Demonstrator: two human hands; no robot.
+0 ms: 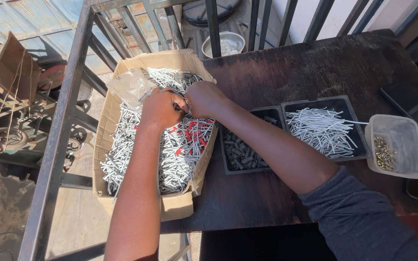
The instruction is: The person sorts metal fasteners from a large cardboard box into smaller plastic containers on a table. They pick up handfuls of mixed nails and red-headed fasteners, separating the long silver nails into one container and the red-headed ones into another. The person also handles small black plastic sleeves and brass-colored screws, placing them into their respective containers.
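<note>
Both hands meet over a cardboard box (122, 87) that sits at the left end of a dark counter (315, 63), partly overhanging its edge. The box is heaped with thin grey wires (126, 145), and a cluster of red-tipped pieces (192, 133) lies among them just under the hands. A crumpled clear plastic bag (130, 86) rests on the pile at the box's far left corner.

The left hand (159, 109) hovers above the middle of the pile with its fingers curled inward, pinching something small at the tips; what it grips is hidden between the 2 hands, though it looks like a wire from the heap. The right hand (204, 98) is right beside it, knuckles up, fingers clenched toward the same spot and touching the left hand. I cannot tell exactly what the right hand holds.

To the right of the box stand 2 black trays side by side. The nearer tray (228, 166) holds short dark grey sleeves (240, 152), and the right forearm crosses over it. The farther tray (337, 102) holds a loose bundle of grey wire lengths (322, 130). Just beyond it sits a clear plastic tub (402, 140) with small brass-coloured bits (384, 152) in 1 corner.

A metal bowl (223, 44) sits behind the railing bars past the box.
</note>
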